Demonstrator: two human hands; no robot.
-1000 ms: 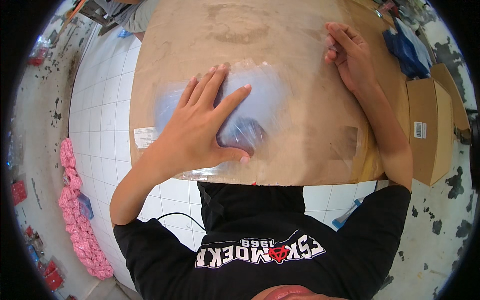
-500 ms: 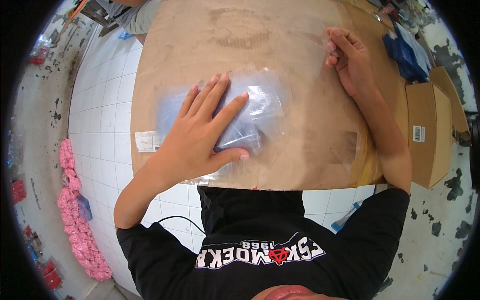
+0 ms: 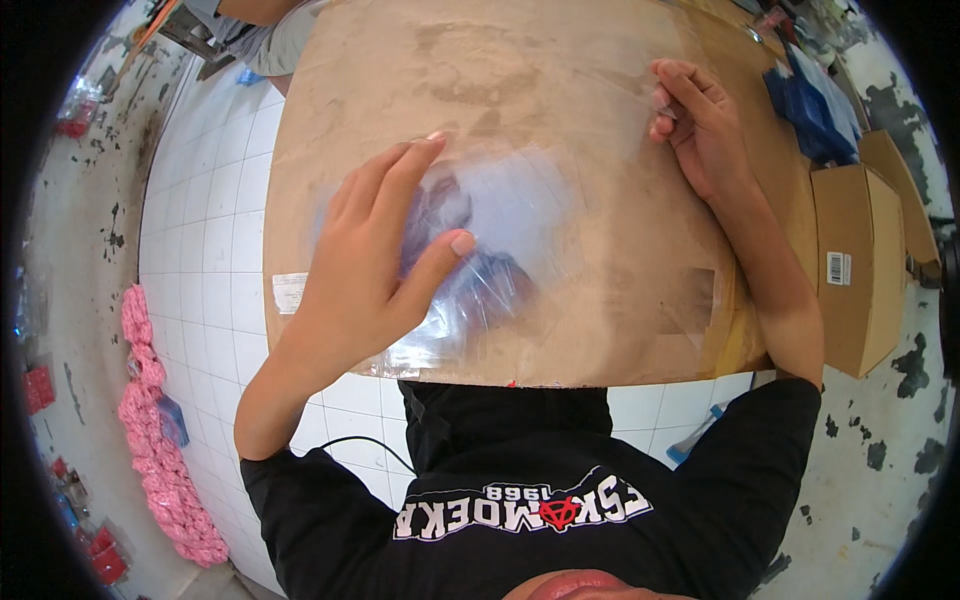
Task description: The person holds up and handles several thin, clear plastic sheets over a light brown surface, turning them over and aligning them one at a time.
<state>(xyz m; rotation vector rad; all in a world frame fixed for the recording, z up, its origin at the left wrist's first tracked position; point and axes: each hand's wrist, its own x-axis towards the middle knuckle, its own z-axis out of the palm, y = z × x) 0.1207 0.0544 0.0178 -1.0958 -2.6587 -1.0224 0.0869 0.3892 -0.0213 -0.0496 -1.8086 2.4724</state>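
Observation:
My left hand (image 3: 372, 235) is over a loose pile of clear plastic bags (image 3: 520, 205) on the cardboard-covered table. Its fingers are stretched and the thumb stands apart, with nothing gripped between them. The hand covers the left part of the pile; whether its palm touches the plastic I cannot tell. The bags are flat, shiny and see-through, and they overlap. Off to the right, my right hand (image 3: 703, 135) is raised with its fingers curled and the thumb and fingertips pinched together. Something small and clear seems to show at the fingertips, too faint to name.
Brown cardboard (image 3: 600, 320) covers the table. To the right stands an open cardboard box (image 3: 855, 265), with blue packets (image 3: 815, 110) behind it. Another person's arm (image 3: 258, 10) shows at the far left. A string of pink bundles (image 3: 165, 450) lies on the floor at left.
My left hand has drawn back slightly to the left and turned more on its side, its fingers closer together. The plastic bags have shifted a little under it. My right hand stays almost still.

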